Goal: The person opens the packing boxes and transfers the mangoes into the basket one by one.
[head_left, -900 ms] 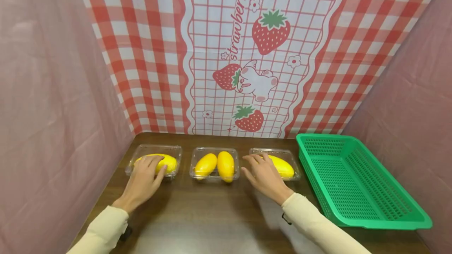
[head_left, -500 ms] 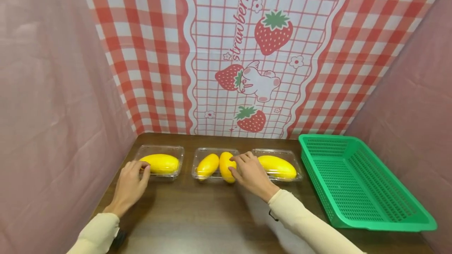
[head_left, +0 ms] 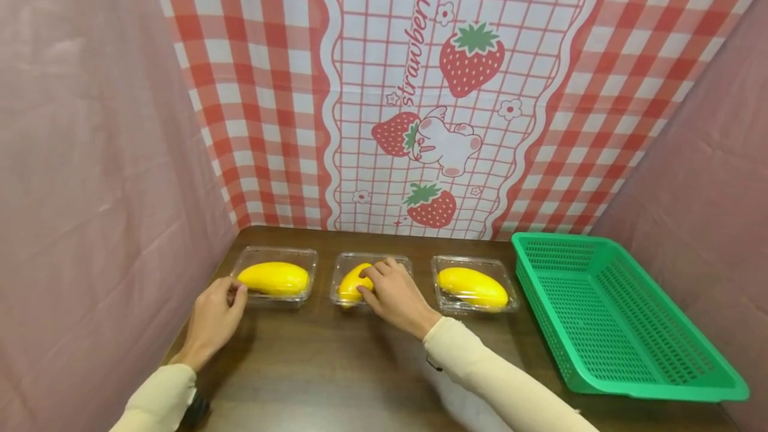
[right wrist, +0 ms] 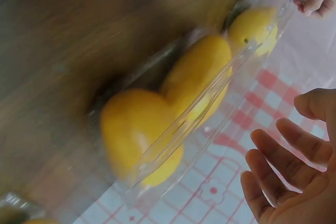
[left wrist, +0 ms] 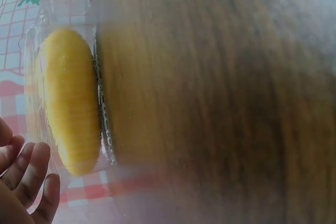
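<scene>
A: What are the hands doing?
B: A person's left hand (head_left: 216,314) rests beside the near left corner of a clear plastic rectangular container (head_left: 279,253); its fingers curl loosely and hold nothing. Whether they brush the plastic, I cannot tell.
A: And the right hand (head_left: 396,295)?
B: It hovers over a second clear container (head_left: 373,257), fingers spread and slightly bent, gripping nothing; the right wrist view shows them apart from the fruit.
A: Where is the fruit?
B: Three containers line the far edge of a brown wood-grain desk (head_left: 312,365). The left one carries a long yellow oval fruit (head_left: 275,279). The middle one carries two smaller ones: the left yellow fruit (head_left: 355,283) and the right yellow fruit (right wrist: 135,129), hidden under the hand in the head view. A third clear container (head_left: 471,261) bears another long yellow fruit (head_left: 474,287). A green plastic basket (head_left: 660,391) sits along the desk's right edge.
A: What differs from moments earlier?
B: The right hand has crossed from the third container to the middle one; the left has drawn back off its fruit. Containers and basket keep their places.
</scene>
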A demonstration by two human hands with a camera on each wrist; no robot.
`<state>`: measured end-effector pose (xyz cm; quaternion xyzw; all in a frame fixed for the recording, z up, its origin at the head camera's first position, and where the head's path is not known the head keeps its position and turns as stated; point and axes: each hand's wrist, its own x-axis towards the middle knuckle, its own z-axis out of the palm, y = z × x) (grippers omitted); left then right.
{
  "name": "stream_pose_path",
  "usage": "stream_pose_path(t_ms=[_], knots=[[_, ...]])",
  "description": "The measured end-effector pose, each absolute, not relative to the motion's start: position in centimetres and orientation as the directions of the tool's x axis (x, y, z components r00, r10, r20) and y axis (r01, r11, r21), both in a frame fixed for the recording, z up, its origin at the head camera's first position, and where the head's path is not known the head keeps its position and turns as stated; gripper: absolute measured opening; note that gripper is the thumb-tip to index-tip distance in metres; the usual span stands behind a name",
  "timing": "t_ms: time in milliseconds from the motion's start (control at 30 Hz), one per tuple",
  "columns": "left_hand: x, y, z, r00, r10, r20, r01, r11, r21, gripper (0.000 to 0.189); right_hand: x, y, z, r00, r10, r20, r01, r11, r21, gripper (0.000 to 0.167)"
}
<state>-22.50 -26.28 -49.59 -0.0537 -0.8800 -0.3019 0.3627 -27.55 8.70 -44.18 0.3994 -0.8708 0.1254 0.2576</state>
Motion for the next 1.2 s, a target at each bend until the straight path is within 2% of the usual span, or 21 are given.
stream_pose_path(t_ms=[400, 633, 933, 1200], knots=[[-22.4, -27.7, -49.7, -0.812, -0.268, 0.518, 0.116, 0.796, 0.595, 0.013, -27.4, 3.6, -44.1, -0.541, -0.679, 0.496, -0.769, 0.638, 0.034, 0.019], [-22.2, -28.2, -49.5, -0.838, -0.341, 0.425, 0.010, 0.771, 0.637, 0.019, -27.0, 1.3, -44.1, -0.512, -0.708, 0.486, -0.791, 0.609, 0.054, 0.019], [-22.0, -28.8, -49.6, -0.867, -0.352, 0.352, -0.026, 0.738, 0.674, 0.018, -26.9, -1.6, -44.0, -0.507, -0.730, 0.459, -0.799, 0.597, 0.067, 0.018], [-21.8, -29.0, -49.6, -0.919, -0.340, 0.200, -0.058, 0.618, 0.784, 0.026, -26.4, -3.8, -44.2, -0.533, -0.735, 0.420, -0.785, 0.615, 0.080, 0.022]])
